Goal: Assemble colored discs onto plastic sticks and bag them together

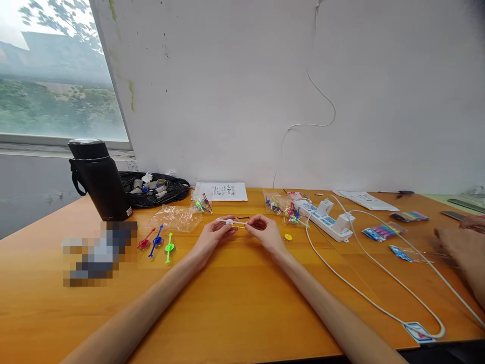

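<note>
From my end: wood tbl (235, 303), then blk flask (103, 188) at L, pwr strip (329, 222) at R. My L hand (212, 236) has fingers pinching wht spinner (229, 222) near its hub, mid-tbl; R hand (267, 234) fingertips pinch its tip. Grn spinner (170, 247) lies L of hands, yel disc (288, 237) R.

Left forearm (151, 298) and right forearm (322, 298): bare along their whole visible length, slender and smooth in outline, broadest toward the lower edge of the view, where both are cut off, and tapering to narrow wrists (197, 258). Left hand (210, 235) and right hand (268, 235): likewise bare, similar in build, with slim fingers (254, 222). Nails and finer surface detail are too small to resolve.
</note>
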### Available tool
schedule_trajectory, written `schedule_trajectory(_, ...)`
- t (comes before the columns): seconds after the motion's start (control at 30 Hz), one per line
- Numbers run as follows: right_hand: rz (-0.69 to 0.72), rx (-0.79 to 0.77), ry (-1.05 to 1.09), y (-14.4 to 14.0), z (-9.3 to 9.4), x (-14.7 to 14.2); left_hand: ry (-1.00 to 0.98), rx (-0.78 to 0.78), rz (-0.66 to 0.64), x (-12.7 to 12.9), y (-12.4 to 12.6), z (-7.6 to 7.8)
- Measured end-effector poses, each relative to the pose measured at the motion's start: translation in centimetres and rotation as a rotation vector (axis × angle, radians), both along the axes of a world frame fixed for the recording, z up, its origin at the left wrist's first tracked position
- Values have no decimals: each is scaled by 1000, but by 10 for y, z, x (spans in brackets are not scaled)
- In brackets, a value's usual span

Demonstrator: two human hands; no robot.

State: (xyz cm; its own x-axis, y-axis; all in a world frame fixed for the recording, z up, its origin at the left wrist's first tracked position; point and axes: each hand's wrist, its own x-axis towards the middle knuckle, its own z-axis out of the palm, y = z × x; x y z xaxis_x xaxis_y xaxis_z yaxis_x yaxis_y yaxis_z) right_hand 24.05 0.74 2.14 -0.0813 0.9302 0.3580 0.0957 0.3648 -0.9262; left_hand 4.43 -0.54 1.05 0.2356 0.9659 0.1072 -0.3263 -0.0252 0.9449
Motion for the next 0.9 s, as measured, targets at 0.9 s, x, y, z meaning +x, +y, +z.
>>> schedule_trajectory(0.9,99,-150,-30,-1,-3,-3,91,146,24,4,-3,11)
